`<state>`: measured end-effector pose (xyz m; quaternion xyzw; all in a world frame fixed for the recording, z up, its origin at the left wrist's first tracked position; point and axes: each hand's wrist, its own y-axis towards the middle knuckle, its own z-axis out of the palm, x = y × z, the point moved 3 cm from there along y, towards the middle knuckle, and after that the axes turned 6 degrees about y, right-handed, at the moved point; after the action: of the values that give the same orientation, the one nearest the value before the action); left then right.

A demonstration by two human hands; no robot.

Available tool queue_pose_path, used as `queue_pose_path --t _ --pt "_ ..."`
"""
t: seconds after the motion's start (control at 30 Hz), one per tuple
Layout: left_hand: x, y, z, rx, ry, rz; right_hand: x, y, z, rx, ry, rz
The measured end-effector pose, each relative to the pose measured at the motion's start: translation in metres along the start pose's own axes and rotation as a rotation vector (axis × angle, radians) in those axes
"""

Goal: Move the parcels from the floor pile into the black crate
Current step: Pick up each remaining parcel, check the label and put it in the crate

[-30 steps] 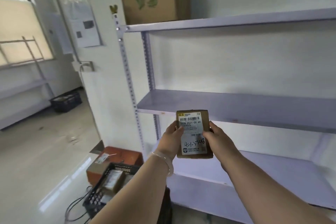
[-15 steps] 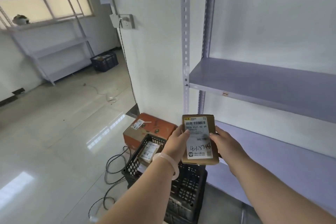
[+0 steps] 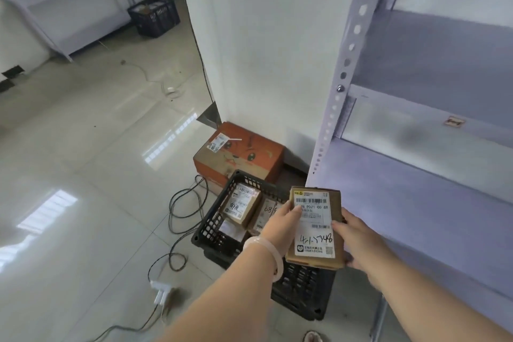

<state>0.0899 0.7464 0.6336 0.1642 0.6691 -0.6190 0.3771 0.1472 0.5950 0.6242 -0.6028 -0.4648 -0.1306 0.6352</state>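
Note:
I hold a small brown cardboard parcel (image 3: 316, 226) with a white barcode label and handwritten numbers, above the black crate (image 3: 213, 226). My left hand (image 3: 283, 228) grips its left edge, thumb on the label. My right hand (image 3: 358, 241) grips its right edge. The black lattice crate stands on the floor below, beside the shelf post. Inside it lie a labelled brown parcel (image 3: 241, 204) and a second one (image 3: 263, 215), partly hidden by my left hand. No floor pile of parcels is in sight.
An orange cardboard box (image 3: 238, 154) sits behind the crate against the white wall. Black cables (image 3: 183, 208) and a white power strip (image 3: 161, 290) lie on the tiled floor at left. A lilac metal shelf unit (image 3: 416, 203) fills the right. Another black crate (image 3: 154, 18) stands far back.
My view has tilted down from the shelves toward the floor. The parcel, still in both hands, now hangs over the crate, which is fully in sight.

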Motion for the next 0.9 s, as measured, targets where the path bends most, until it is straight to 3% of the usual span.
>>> queue_pose_path --t 0.23,0.43,0.53,0.77,0.9 --pt "0.079 0.085 -0.028 0.164 0.006 -0.131 -0.086 0.055 0.047 -0.124 0.012 0.289" --pt "0.129 0.140 -0.049 0.185 0.065 -0.192 -0.132 0.091 0.086 -0.276 0.050 0.361" --pt "0.136 0.173 -0.053 0.085 0.204 -0.171 -0.147 0.122 0.095 -0.302 0.088 0.368" --pt "0.152 0.248 -0.029 0.121 0.681 -0.116 -0.190 0.195 0.096 -0.363 0.225 0.366" --pt "0.170 0.269 -0.016 0.126 0.782 -0.089 -0.206 0.222 0.093 -0.390 0.153 0.401"
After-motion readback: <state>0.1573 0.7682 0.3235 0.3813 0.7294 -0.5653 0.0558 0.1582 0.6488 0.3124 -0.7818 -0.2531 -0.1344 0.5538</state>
